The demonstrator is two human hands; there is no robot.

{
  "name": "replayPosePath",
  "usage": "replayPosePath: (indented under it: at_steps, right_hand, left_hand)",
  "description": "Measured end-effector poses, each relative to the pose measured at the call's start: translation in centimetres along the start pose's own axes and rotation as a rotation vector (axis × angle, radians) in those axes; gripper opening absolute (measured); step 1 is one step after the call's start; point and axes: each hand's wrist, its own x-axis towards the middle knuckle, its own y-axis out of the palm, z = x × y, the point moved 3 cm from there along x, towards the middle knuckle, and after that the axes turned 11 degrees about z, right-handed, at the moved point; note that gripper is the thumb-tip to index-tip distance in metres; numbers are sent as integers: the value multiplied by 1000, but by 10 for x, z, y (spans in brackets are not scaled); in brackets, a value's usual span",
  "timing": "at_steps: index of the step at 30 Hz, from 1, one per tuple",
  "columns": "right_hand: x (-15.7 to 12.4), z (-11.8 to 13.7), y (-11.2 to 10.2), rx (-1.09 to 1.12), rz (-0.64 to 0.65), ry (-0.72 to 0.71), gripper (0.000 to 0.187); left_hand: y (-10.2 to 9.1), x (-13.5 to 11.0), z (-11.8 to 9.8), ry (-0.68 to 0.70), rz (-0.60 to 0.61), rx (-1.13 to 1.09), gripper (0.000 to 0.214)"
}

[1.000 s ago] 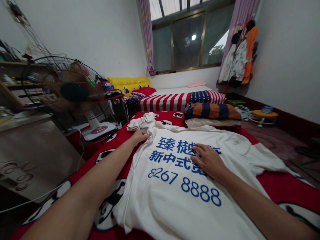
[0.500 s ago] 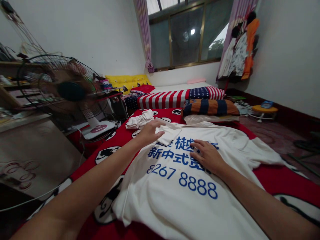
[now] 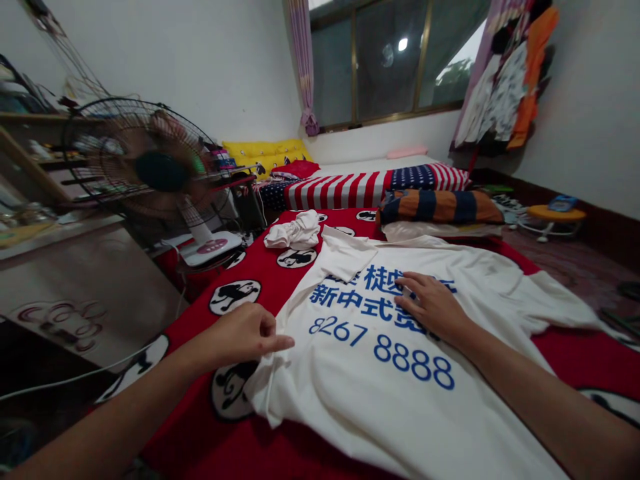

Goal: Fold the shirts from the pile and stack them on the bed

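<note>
A white T-shirt [image 3: 340,373] with blue characters and digits lies spread out, its left sleeve [image 3: 349,255] folded inward over the print. My left hand [image 3: 243,335] is at the shirt's left edge, fingers curled and thumb over the cloth; it appears to pinch the edge, though the fingertips are partly hidden. Resting on the blue lettering, my right hand [image 3: 434,305] is open, palm down with fingers spread. The shirt's other sleeve [image 3: 560,303] stretches out to the right.
Under the shirt is a red bedcover [image 3: 200,413] with black-and-white round patterns. Beyond it lie a crumpled white cloth [image 3: 295,231] and a folded striped bundle [image 3: 445,207]. A fan [image 3: 160,171] stands left, a yellow-topped stool [image 3: 556,213] right.
My left hand has left the folded sleeve and come down and toward me to the shirt's left edge, its fingers curling. My right hand stays on the print. The view has shifted slightly.
</note>
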Motion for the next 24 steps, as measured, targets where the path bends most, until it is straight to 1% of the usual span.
replayPosePath:
  at_steps: [2, 4, 6, 8, 10, 13, 14, 16, 18, 20, 22, 23, 24]
  right_hand:
    - [0, -2, 1, -5, 6, 2, 42]
    - [2, -3, 1, -9, 19, 0, 43]
    - [4, -1, -3, -10, 45, 4, 41]
    - [5, 11, -14, -10, 68, -8, 35]
    - [2, 33, -28, 7, 79, -67, 29]
    - [-13, 83, -47, 75, 138, -233, 25]
    - [-21, 100, -49, 101, 166, -288, 25]
    - [-39, 130, -50, 143, 198, -386, 31]
    - [-56, 151, -43, 192, 249, -483, 41]
    - [-68, 161, -35, 271, 338, -569, 47]
    - [-70, 159, -28, 401, 448, -616, 43]
    - [-65, 153, -27, 490, 481, -596, 38]
    - [-56, 145, -27, 587, 500, -534, 32]
  left_hand:
    - [7, -10, -2, -51, 4, 26, 49]
    - [12, -16, -4, -92, -29, 76, 41]
    - [16, -18, -5, -91, -46, 98, 33]
    - [19, -18, -4, -48, -29, 72, 26]
    - [20, -17, -1, 14, -9, -4, 23]
    - [15, -20, 6, 97, -37, -228, 23]
    - [11, -21, 8, 122, -63, -333, 24]
    - [2, -25, 7, 187, -123, -553, 26]
    - [-7, -29, 0, 270, -202, -724, 30]
    - [-15, -31, -13, 346, -275, -799, 31]
    - [-17, -30, -31, 402, -298, -784, 31]
    - [-16, -29, -41, 425, -284, -751, 31]
    - [-14, -27, -51, 447, -258, -704, 30]
